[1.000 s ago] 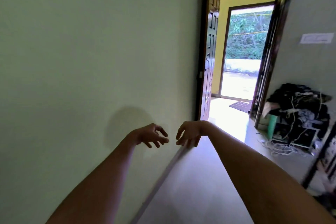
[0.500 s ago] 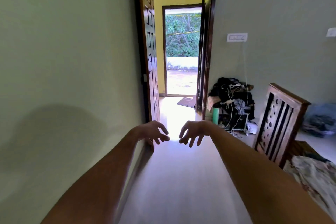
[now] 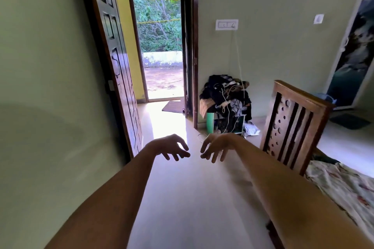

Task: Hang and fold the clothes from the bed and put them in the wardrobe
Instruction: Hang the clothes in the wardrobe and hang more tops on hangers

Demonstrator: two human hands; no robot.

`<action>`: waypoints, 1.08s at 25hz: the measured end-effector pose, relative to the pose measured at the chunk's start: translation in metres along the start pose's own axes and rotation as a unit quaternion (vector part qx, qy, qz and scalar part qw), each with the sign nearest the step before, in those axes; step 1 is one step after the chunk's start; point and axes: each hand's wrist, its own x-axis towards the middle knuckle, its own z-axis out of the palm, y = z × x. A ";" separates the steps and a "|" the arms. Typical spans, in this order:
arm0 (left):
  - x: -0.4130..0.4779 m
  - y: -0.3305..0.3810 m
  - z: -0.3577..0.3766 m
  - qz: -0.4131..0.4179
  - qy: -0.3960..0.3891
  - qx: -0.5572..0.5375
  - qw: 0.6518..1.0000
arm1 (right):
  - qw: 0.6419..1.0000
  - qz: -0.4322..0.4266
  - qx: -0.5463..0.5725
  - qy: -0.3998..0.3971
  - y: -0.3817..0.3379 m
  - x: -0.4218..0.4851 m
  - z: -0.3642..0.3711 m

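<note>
- Fingers [image 3: 182, 153] of left hand [image 3: 170, 146] and right hand [image 3: 215, 147] hang loosely curled, holding nothing, left of the bed [image 3: 303, 96].
- A floral cloth [image 3: 344, 188] lies on the bed.
- A clothes pile [image 3: 222, 95] sits beyond the bed.

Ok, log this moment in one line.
left hand: open, empty | right hand: open, empty | bed: at right | door: open

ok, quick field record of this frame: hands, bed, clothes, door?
left hand: held out, fingers loosely curled, holds nothing
right hand: same, holds nothing
bed: lower right, wooden end board, floral sheet on it
clothes pile: on a stand by the far wall, right of the doorway
door: open, on the left
wardrobe: cannot tell
</note>
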 end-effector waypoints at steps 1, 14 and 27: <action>0.023 0.000 -0.011 0.004 0.000 0.007 1.000 | 1.000 -0.001 0.003 0.002 0.001 0.017 -0.016; 0.346 0.033 -0.137 0.033 -0.040 0.040 0.998 | 0.998 0.040 0.018 0.037 0.057 0.230 -0.249; 0.713 0.104 -0.253 0.149 -0.099 0.136 0.974 | 0.980 0.125 0.073 0.137 0.153 0.425 -0.482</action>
